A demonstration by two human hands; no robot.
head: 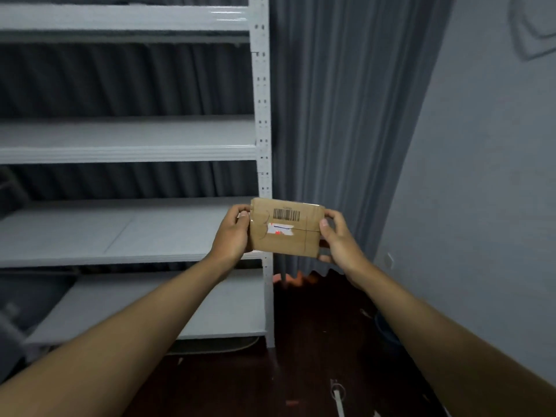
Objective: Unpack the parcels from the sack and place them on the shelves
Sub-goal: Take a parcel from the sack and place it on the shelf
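Note:
A small brown cardboard parcel with a barcode and a torn white label is held up in front of me. My left hand grips its left end and my right hand grips its right end, thumbs on the front face. The parcel hangs in the air before the right post of a grey metal shelf unit, level with the third shelf. The sack is not in view.
The shelf unit fills the left half, with shelf boards above and below. Grey curtains hang behind and to the right. A pale wall stands at right. The floor is dark.

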